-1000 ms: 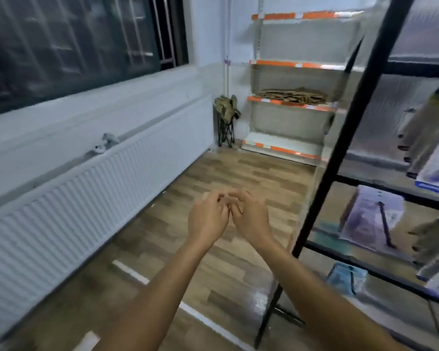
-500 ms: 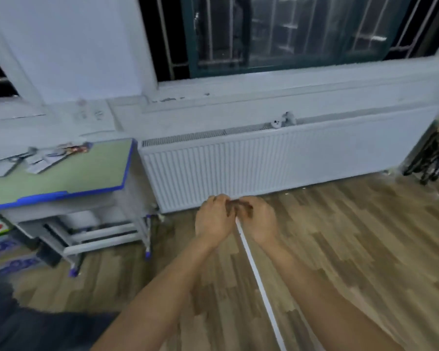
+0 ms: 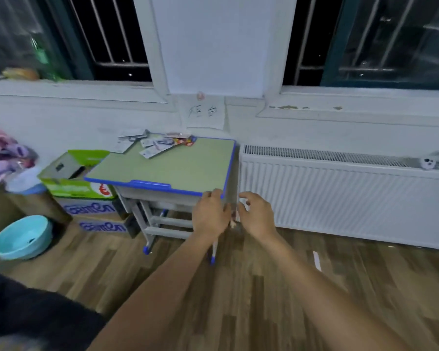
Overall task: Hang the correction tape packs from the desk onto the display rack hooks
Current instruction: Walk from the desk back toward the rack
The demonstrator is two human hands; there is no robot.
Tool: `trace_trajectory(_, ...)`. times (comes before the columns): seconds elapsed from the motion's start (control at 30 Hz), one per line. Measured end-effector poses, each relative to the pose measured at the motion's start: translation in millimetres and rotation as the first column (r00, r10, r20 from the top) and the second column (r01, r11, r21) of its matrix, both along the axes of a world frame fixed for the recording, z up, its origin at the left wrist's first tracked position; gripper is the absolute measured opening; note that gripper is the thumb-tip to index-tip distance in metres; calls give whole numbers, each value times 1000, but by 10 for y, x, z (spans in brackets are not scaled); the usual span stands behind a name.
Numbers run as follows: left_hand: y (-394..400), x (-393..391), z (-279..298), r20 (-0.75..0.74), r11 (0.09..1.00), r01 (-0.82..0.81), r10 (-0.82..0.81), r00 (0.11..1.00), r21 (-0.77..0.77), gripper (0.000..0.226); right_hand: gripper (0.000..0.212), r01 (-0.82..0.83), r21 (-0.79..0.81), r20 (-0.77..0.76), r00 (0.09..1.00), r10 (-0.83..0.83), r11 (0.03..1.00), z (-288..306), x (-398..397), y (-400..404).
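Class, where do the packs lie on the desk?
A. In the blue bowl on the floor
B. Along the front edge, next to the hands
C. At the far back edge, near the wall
C: the packs lie scattered at the far back of the desk, near the wall.

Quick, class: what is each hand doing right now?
Left hand: open, fingers loosely curled, holding nothing.
Right hand: open, fingers loosely curled, holding nothing.

Dim, bluish indoor light; dark windows [image 3: 107, 34]; soft motion blur throughout; wide-angle bending toward the edges.
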State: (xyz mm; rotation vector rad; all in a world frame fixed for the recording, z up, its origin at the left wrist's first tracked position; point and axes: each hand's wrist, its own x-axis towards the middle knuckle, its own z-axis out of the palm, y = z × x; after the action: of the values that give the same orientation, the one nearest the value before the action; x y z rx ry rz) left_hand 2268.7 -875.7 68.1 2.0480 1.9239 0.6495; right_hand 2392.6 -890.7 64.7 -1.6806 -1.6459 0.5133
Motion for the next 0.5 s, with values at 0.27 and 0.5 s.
trace_trajectory(0.27,1251,-923,-159,-2,986,-149,150,989,-80,48,32,-88,-134,-41,996,83,987,-285,-842,1389)
trace_trajectory(0.5,2597,-1528,-250,-83,952,-247,235,968,-179,51,33,-135,-263,-126,987,104,955,-494,-1424,2886)
